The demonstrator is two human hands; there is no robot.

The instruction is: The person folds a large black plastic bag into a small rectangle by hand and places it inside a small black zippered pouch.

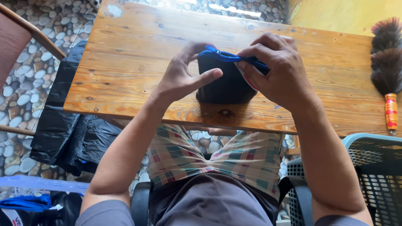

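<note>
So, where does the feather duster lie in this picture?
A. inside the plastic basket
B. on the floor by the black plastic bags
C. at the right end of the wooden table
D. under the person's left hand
C: the feather duster lies on the wooden table at its right end, apart from both hands.

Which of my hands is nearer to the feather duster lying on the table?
Right. Your right hand grips the blue strap at mid-table, on the side toward the feather duster at the table's right edge. Your left hand is farther, across the dark pouch.
</note>
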